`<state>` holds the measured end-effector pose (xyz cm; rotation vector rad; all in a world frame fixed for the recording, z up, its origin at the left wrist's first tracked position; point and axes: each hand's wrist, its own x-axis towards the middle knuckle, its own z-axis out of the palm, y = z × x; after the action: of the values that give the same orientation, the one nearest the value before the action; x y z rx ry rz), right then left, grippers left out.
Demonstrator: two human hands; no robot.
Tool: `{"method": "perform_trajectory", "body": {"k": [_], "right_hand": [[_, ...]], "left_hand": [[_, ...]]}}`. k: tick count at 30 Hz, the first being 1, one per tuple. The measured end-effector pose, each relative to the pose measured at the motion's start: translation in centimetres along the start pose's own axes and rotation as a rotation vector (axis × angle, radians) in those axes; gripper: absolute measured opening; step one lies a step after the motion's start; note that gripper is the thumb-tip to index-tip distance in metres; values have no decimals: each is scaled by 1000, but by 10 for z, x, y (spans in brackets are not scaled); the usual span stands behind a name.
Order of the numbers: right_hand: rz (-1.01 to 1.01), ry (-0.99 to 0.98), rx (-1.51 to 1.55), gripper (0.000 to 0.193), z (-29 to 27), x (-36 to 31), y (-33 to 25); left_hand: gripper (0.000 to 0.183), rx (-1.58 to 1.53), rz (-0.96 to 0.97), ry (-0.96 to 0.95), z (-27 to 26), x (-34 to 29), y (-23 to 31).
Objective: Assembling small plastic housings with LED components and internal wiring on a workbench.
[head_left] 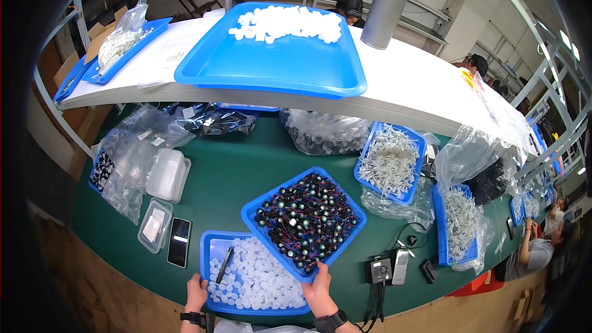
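Note:
A blue tray [213, 242] of small white translucent plastic caps [259, 283] lies at the front edge of the green table, with a black marker pen [225, 264] on the caps. My left hand [196, 294] grips its left rim. A second blue tray [251, 213], turned cornerwise, overlaps its upper right part. That one is full of small round black components [308, 219] with red and blue wires. Closed at its near corner is my right hand [319, 291], thumb on the rim; the fingers underneath are hidden.
A phone [179, 242] and clear plastic boxes [168, 176] lie left. On the right are trays of white plastic pieces [390, 160], a black adapter box [378, 269] and cables. The raised white shelf holds a large blue tray [271, 65] and a grey bottle [388, 6]. Other people sit beyond.

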<state>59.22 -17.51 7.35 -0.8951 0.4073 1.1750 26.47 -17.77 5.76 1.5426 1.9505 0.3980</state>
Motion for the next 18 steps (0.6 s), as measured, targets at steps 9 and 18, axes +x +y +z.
{"method": "perform_trajectory", "body": {"k": [9,18], "right_hand": [[359,-218,-138,34,4,12,3],[-471,-495,-1411,23,23,26,36]], "left_hand": [[25,345,-30,-194,-35,0,-27],[25,384,-27,-168,-42,-10,-54]]}}
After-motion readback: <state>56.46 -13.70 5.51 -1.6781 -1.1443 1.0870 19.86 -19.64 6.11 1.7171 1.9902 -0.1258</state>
